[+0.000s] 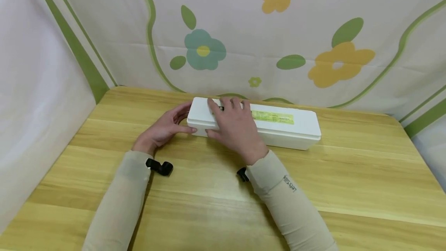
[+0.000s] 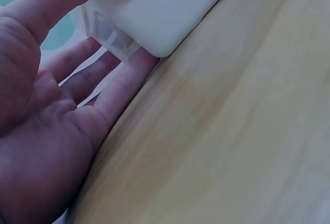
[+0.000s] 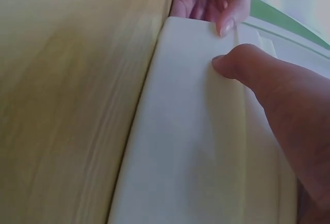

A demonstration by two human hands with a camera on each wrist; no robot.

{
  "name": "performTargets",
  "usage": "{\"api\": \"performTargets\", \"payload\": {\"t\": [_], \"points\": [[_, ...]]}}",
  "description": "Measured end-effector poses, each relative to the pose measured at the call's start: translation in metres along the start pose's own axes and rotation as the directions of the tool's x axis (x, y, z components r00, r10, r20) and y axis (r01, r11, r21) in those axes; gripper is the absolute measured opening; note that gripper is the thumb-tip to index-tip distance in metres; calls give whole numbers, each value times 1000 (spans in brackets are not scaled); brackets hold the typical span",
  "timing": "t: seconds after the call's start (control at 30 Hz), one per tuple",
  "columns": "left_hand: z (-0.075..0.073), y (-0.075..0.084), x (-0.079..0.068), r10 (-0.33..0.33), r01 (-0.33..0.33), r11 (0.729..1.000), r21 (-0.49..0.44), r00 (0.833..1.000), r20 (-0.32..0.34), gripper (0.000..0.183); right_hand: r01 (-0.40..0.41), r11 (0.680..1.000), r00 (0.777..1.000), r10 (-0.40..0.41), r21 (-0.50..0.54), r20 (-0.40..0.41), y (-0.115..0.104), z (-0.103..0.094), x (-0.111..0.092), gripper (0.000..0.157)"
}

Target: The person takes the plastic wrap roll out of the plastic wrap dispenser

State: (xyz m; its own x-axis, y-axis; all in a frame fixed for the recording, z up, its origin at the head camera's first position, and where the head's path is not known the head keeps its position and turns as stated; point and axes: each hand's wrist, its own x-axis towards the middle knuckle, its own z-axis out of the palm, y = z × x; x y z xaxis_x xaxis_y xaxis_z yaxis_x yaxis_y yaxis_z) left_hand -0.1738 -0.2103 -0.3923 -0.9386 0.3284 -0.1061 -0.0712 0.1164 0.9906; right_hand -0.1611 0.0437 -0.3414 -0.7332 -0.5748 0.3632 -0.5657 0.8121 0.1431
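Note:
A long white box with a lid lies lengthwise near the back edge of the table. A yellow-green printed label runs along its top, partly covered by my right hand. That hand grips the box from above, its fingers over the lid and its thumb on the front face. At the left end, my left hand holds the box, thumb in front and fingers around the end. In the left wrist view an opening shows in the box's end, with fingertips right at it.
The wooden table spreads in front of and beside the box. Close behind stands a pale curtain with flowers and green leaves. Small black devices are strapped at both wrists, over beige sleeves.

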Motion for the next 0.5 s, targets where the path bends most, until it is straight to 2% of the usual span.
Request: {"api": "performTargets", "payload": {"t": [0.2, 0.5], "points": [[0, 3, 1, -7, 7, 1000, -4, 1000, -6, 94, 16, 998, 997, -20, -54, -81, -2, 5, -1, 78], [3, 3, 1, 17, -17, 1000, 5, 1000, -20, 93, 22, 993, 993, -34, -113, -110, -4, 8, -2, 78]]}}
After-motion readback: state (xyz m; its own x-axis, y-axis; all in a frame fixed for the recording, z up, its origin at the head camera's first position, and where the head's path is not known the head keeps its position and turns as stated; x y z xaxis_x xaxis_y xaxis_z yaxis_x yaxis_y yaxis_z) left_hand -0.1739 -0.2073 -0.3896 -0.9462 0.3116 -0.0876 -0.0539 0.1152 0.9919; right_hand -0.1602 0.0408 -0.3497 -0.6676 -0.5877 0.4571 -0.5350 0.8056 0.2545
